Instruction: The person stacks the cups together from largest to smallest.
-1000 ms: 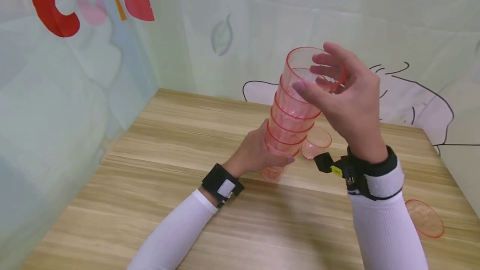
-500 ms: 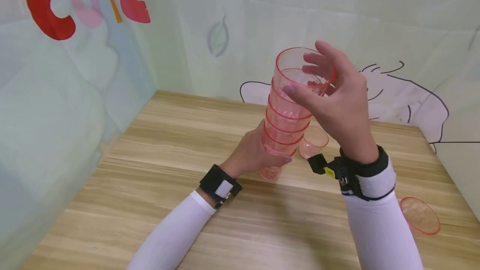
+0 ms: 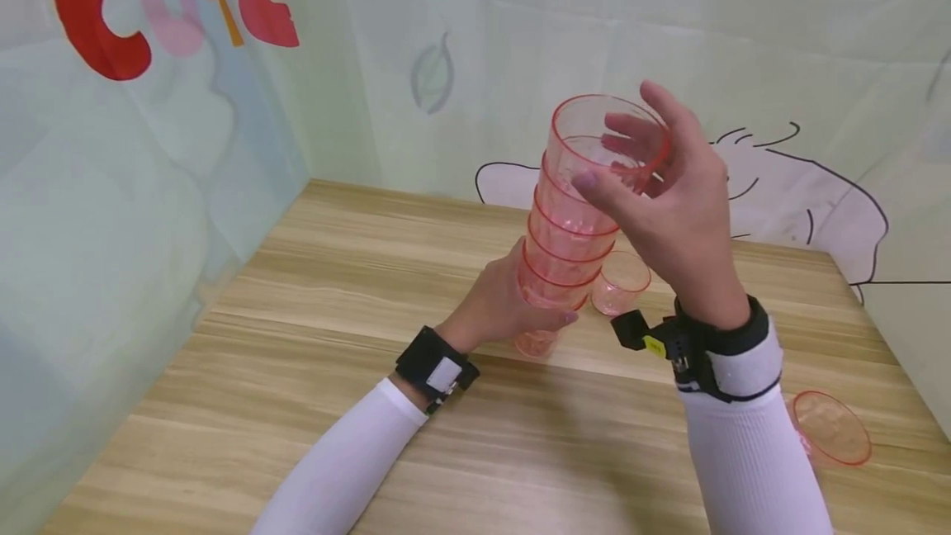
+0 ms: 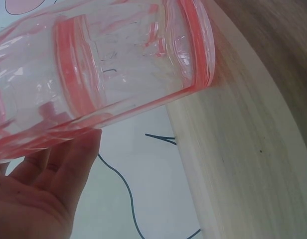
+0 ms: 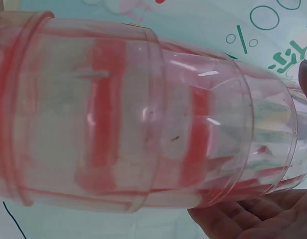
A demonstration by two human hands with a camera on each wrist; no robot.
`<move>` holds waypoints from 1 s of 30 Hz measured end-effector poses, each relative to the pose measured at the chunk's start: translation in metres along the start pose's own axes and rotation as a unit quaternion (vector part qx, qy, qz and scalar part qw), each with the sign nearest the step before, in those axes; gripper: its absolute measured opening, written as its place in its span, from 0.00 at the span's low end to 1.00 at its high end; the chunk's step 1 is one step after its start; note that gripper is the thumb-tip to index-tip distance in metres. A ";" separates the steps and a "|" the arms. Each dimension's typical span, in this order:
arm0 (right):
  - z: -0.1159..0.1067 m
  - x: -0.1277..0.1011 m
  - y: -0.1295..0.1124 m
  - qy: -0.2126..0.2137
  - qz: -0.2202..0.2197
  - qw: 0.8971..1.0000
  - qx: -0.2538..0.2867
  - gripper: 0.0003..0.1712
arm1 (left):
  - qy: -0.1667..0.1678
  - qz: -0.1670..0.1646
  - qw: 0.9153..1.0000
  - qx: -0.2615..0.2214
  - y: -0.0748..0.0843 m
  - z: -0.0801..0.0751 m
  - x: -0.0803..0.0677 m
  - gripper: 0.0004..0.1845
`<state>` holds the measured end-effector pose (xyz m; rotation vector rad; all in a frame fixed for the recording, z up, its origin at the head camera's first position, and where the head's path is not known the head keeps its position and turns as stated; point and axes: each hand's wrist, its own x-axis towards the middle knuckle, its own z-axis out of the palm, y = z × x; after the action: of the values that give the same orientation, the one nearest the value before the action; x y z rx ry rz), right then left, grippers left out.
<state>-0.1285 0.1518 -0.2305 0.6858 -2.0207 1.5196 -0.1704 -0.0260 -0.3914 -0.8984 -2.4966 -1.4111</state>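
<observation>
A tilted stack of several clear pink plastic cups with red rims (image 3: 566, 225) is held above the table. My left hand (image 3: 494, 304) grips it low, thumb across the near side. Up at the mouth, my right hand (image 3: 683, 196) holds the top cup (image 3: 575, 134), thumb on its near wall and fingers seen through the clear plastic beyond. The top cup's rim stands well above the rim below it. In the right wrist view the nested cups (image 5: 118, 119) fill the frame, with the left hand (image 5: 243, 219) under their narrower end.
Another pink cup (image 3: 624, 281) stands on the wooden table (image 3: 334, 287) behind the stack. Beside my right sleeve is one more cup (image 3: 832, 429), partly hidden by the forearm. A printed cloth wall (image 3: 371, 106) rises behind the table and along its left side.
The stack and right hand shifted slightly left in the head view, then the top cup edged back right. The right index finger has lifted a little from the rim. The left hand's grip stays the same.
</observation>
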 end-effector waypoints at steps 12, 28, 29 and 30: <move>-0.005 -0.012 0.015 -0.001 0.009 1.000 0.005 0.43 | -0.001 -0.016 0.999 -0.034 0.000 0.000 0.000 0.45; -0.008 -0.030 0.041 -0.005 -0.025 0.996 0.081 0.42 | -0.001 -0.028 0.998 -0.050 -0.001 0.000 -0.001 0.45; -0.008 -0.031 0.042 -0.006 -0.029 0.996 0.083 0.42 | -0.001 -0.028 0.998 -0.051 -0.001 0.000 -0.002 0.45; -0.008 -0.031 0.044 -0.006 -0.031 0.996 0.088 0.42 | 0.000 -0.028 0.998 -0.052 -0.001 -0.001 -0.002 0.45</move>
<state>-0.1340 0.1729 -0.2800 0.8217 -1.8717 1.6728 -0.1697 -0.0277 -0.3926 -0.8529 -2.4861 -1.5711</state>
